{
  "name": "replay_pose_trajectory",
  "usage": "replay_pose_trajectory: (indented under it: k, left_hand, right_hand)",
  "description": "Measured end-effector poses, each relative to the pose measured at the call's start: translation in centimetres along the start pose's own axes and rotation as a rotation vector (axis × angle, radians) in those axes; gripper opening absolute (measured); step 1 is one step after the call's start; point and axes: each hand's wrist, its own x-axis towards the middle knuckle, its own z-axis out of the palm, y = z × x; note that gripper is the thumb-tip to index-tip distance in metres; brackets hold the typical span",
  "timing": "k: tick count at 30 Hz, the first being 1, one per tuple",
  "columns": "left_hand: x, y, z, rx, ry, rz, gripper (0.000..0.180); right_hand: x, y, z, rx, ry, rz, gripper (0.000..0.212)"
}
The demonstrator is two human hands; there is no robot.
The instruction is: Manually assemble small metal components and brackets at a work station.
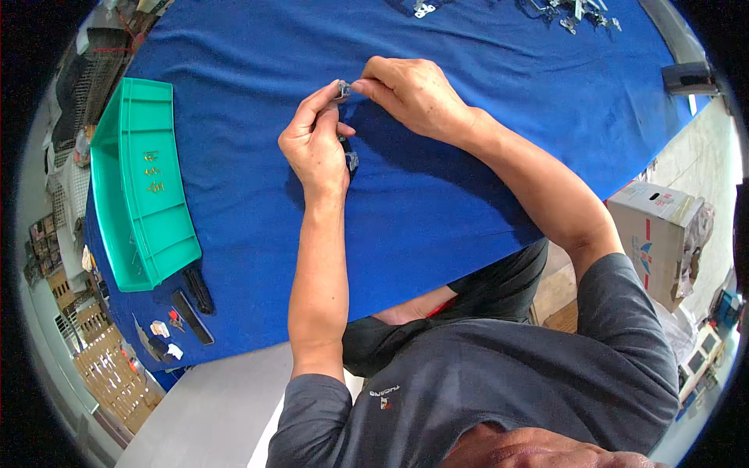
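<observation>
My left hand (316, 148) is closed around a small grey metal fitting (343, 91), held above the blue cloth with thumb and fingertips. A shiny end of metal (352, 161) shows below the palm beside the wrist; whether it belongs to the same fitting I cannot tell. My right hand (417, 93) comes in from the right with its thumb and forefinger pinched at the fitting's right side. Anything between those fingertips is too small to make out.
A green divided tray (187, 234) stands at the left, with small brass-coloured pieces (154, 173) in it. Black bars (192, 316) and small scraps lie near it. Metal parts (573, 14) are heaped at the far right. A cardboard box (647, 242) stands beyond the table's right edge.
</observation>
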Motion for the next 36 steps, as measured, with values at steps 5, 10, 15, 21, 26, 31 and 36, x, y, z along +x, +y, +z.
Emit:
replay_pose_trajectory:
  k: [5, 10, 15, 21, 26, 31, 36]
  left_hand:
    - [-0.03, -0.05, 0.02, 0.005, 0.011, -0.003, 0.028]
    - [-0.02, -0.06, -0.04, 0.006, 0.017, 0.001, 0.028]
    - [-0.07, 0.16, 0.08, -0.004, 0.018, -0.007, 0.027]
    - [-0.04, 0.24, 0.19, -0.018, 0.023, -0.013, 0.027]
    - [-0.05, 0.14, -0.10, -0.023, 0.040, -0.029, 0.026]
    - [0.09, 0.27, 0.05, -0.029, 0.033, -0.007, 0.026]
    - [0.08, 0.17, -0.13, -0.057, 0.020, -0.015, 0.026]
  right_hand:
    - [0.04, -0.38, 0.39, 0.121, 0.115, -0.019, 0.025]
    - [0.11, -0.19, -0.06, -0.062, -0.095, 0.068, 0.022]
    - [-0.04, -0.42, 0.39, 0.131, 0.075, 0.034, 0.023]
    - [-0.02, -0.11, -0.01, 0.040, -0.009, 0.046, 0.024]
    - [0.09, -0.87, -0.10, 0.118, 0.062, 0.031, 0.026]
    - [0.20, -0.20, -0.29, -0.078, -0.106, 0.086, 0.022]
    - [0.21, -0.78, -0.19, 0.118, 0.025, 0.073, 0.020]
